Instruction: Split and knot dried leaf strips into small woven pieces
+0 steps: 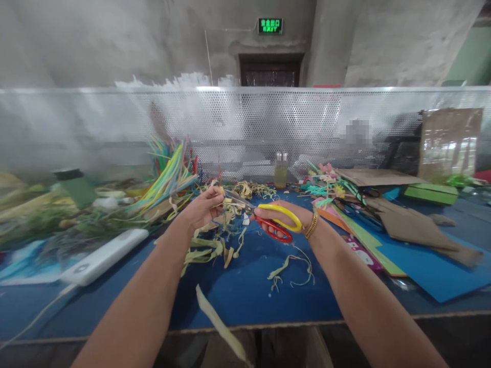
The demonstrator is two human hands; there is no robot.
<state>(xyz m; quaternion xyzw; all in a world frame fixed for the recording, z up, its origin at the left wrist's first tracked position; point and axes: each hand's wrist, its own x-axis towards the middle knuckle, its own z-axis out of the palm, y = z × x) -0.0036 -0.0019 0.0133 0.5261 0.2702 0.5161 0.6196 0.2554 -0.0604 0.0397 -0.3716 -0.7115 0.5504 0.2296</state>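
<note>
My right hand (286, 209) is closed around the scissors (282, 217), which have one yellow and one red handle loop. Their blades point left, with the tips beside the fingers of my left hand (205, 207). Thumb and fingers of that left hand pinch a small pale piece of dried husk, mostly hidden by the fingers. Below and beyond the hands lie curled, pale dried husk strips (205, 250). A thin curled strip (282, 267) lies on the blue tabletop (261, 296), and a longer pale strip (218, 322) hangs over the front edge.
On the left are a white power strip (103, 258) with a cable, a dark-lidded green container (76, 189) and a bundle of coloured stems (172, 168). A bottle (281, 171) stands at the back. Coloured sheets (425, 255) and cardboard (414, 225) lie right. A perforated metal screen (245, 117) rises behind.
</note>
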